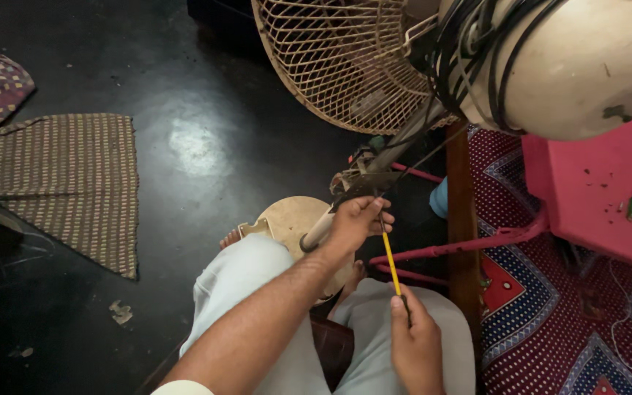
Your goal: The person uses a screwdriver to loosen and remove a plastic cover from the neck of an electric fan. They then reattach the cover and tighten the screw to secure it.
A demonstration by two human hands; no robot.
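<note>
Dark floor [184, 146] below; left hand [356, 219] grips the fan pole [404, 139], right hand [415, 344] pinches a yellow screwdriver [390, 263], tip probably at a screw; keep it straight.

Left hand [356, 219] and right hand [416, 344], grips closed.

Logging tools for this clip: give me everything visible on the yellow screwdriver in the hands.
The yellow screwdriver is a slim tool with a long yellow shaft that looks like plastic. Its lower, darker end sits in the right hand; its upper end reaches the left hand, which grips the fan pole. It stands nearly upright, leaning slightly left at the top, above the person's lap. The tip is hidden by the left hand's fingers.
</note>
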